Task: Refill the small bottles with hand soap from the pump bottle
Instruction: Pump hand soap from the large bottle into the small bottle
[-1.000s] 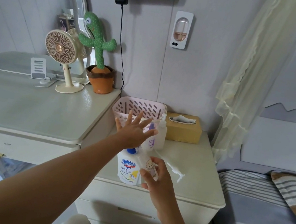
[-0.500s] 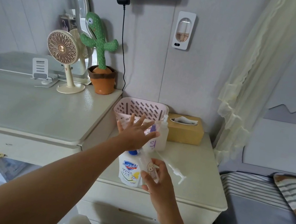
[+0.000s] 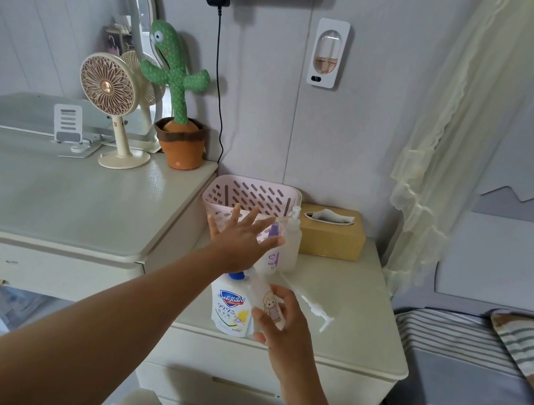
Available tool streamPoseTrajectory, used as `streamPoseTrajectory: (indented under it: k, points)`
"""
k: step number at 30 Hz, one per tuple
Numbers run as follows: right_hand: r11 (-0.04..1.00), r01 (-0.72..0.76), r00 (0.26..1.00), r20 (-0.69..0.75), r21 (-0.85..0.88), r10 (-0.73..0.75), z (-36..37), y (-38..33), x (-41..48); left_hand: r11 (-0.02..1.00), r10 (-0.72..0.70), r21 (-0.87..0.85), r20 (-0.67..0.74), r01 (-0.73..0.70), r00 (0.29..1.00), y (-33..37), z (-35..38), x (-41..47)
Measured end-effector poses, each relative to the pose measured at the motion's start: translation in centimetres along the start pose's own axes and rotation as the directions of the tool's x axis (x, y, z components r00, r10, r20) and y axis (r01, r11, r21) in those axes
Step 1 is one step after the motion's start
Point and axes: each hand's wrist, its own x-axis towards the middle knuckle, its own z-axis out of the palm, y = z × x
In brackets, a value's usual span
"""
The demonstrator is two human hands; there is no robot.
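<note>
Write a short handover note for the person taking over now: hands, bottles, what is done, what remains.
Left hand: open, fingers spread, palm over the blue head of the pump bottle.
Right hand: holds the sticker bottle, tilted, beside the pump bottle.
A loose white pump lies on the nightstand.
The purple-capped bottle and the pump-top bottle stand behind, in front of the pink basket.
Done: fill levels cannot be told.
Left: probably fill the held bottle, then the other two.

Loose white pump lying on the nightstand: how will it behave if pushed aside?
Probably light: the pump is a small plastic head on a thin tube. It would likely slide on the glossy nightstand, perhaps swivelling about its heavier head.
</note>
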Motion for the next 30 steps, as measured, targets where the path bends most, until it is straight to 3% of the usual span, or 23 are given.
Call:
streamPoseTrajectory:
  k: [4, 11, 17, 30]
  points:
    - [1.000, -0.012, 1.000, -0.011, -0.016, 0.012, 0.2, 0.1, 0.0, 0.998, 0.013, 0.054, 0.020, -0.014, 1.000, -0.2, -0.2, 0.2]
    - [0.999, 0.012, 1.000, 0.019, -0.030, -0.012, -0.2, -0.5, -0.1, 0.964, 0.082, 0.260, -0.077, -0.059, 0.994, 0.3, -0.8, 0.2]
    - [1.000, 0.008, 1.000, 0.014, -0.020, -0.007, 0.0, -0.3, -0.1, 1.000, -0.007, -0.026, 0.016, 0.008, 1.000, 0.0, -0.3, 0.2]
    - [1.000, 0.014, 1.000, 0.017, -0.020, -0.014, -0.2, -0.7, -0.1, 1.000, 0.021, -0.024, 0.045, -0.020, 0.999, 0.8, -1.6, -0.2]
